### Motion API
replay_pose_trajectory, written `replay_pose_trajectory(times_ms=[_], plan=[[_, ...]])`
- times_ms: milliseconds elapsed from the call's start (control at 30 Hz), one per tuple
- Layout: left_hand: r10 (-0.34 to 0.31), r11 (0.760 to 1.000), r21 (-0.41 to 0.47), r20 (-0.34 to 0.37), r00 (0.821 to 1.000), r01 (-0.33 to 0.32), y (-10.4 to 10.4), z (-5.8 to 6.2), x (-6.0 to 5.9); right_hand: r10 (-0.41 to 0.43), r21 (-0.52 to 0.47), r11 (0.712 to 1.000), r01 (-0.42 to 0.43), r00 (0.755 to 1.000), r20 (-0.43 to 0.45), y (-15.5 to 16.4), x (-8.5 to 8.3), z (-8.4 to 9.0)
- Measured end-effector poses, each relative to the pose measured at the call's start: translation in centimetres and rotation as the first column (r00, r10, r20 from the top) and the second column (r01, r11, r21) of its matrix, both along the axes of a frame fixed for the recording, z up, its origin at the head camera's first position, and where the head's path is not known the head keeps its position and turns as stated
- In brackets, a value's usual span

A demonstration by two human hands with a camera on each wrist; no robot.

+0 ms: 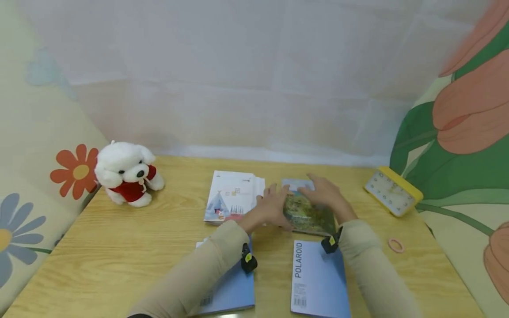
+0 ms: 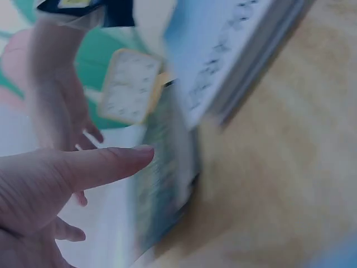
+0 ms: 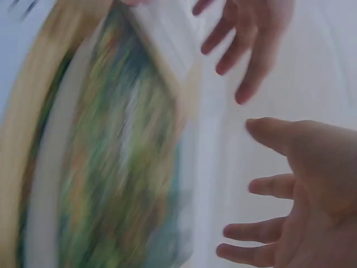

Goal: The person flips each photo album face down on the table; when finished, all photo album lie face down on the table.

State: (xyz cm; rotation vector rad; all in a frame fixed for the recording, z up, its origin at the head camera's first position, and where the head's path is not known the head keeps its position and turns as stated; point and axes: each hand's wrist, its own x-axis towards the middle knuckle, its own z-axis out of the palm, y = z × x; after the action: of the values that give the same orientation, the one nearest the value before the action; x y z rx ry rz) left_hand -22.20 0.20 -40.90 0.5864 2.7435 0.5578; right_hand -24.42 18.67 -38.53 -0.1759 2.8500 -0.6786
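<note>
A book with a green-brown, painting-like cover (image 1: 310, 216) lies at the table's middle right. My left hand (image 1: 274, 206), fingers spread and thumb extended, is at its left side. My right hand (image 1: 327, 194) reaches over its right side, with fingers apart. Between the hands in the right wrist view, the left hand (image 3: 254, 39) and right hand (image 3: 318, 184) face each other and hold nothing. The book's cover (image 3: 120, 162) is blurred there. Left of it lies a white book with a tent drawing (image 1: 228, 194), partly behind my left hand.
Nearer me lie a blue book marked POLAROID (image 1: 320, 282) and another blue book (image 1: 234, 289), partly under the left forearm. A white plush dog (image 1: 127, 174) sits at the far left. At right are a yellow clock (image 1: 393, 191) and a pink ring (image 1: 396, 245).
</note>
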Motion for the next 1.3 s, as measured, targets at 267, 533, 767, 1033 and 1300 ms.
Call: replay_pose_trajectory(times_ms=[267,533,767,1033,1300], plan=[[0.192,0.981,0.039,0.009,0.981,-0.192,-9.1,2.2,-1.0,0.068,-0.103,0.992,-0.075,0.995,-0.070,-7.0,-2.1,0.7],[0.250,0.953,0.159,0.072,0.965,-0.259,-15.8,-1.0,0.6,0.109,-0.204,0.973,-0.106,0.994,0.005,-11.9,-3.4,-3.0],[0.273,0.929,0.249,0.034,0.961,-0.273,-16.8,-2.2,1.0,0.117,-0.173,0.979,-0.111,0.993,0.026,-13.6,-3.6,-4.6],[0.286,0.931,0.246,-0.035,0.958,-0.269,-17.4,-3.0,1.9,0.122,-0.246,0.962,-0.118,0.993,0.002,-14.4,-3.4,-4.2],[0.229,0.874,0.424,0.075,0.971,-0.239,-17.8,-1.4,2.0,0.133,-0.331,0.937,-0.113,0.990,0.039,-15.3,-3.7,-3.7]])
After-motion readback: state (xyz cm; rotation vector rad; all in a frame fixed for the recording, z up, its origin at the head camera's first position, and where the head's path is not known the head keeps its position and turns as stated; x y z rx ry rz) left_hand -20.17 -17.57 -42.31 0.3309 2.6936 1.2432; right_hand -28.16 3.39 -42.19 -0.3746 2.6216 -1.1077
